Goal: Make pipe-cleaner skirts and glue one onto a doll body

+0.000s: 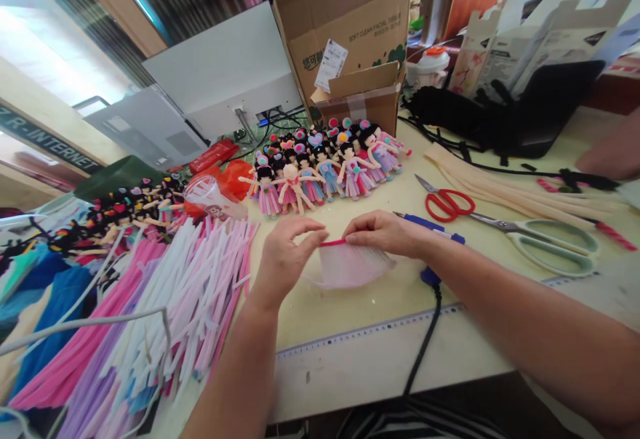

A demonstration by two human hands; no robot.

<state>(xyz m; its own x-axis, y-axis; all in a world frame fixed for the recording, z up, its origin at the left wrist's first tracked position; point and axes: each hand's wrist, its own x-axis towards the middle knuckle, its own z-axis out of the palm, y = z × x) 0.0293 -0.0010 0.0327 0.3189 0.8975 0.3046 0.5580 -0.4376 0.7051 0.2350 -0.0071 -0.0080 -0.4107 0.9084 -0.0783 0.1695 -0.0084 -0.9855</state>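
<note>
Between my hands is a small pale pink doll skirt (353, 267) of sheer fabric, with a bright red-pink band along its top edge. My left hand (290, 252) pinches the band's left end between thumb and fingers. Further along the same band, my right hand (383, 231) grips it, and the fabric hangs below. Beyond my hands stands a group of small fuzzy dolls (325, 166) with black hair and colourful skirts; a plain beige doll figure (296, 186) is in front. A blue glue gun (431, 226) lies behind my right wrist, its black cord running toward me.
Red-handled scissors (447, 204) and larger green-handled scissors (550, 242) lie at right, beside beige fuzzy strips (500, 179). Pastel strips (200, 299) are heaped at left, near a plastic cup (213, 198). A cardboard box (350, 26) stands behind. A ruler (370, 331) lines the front.
</note>
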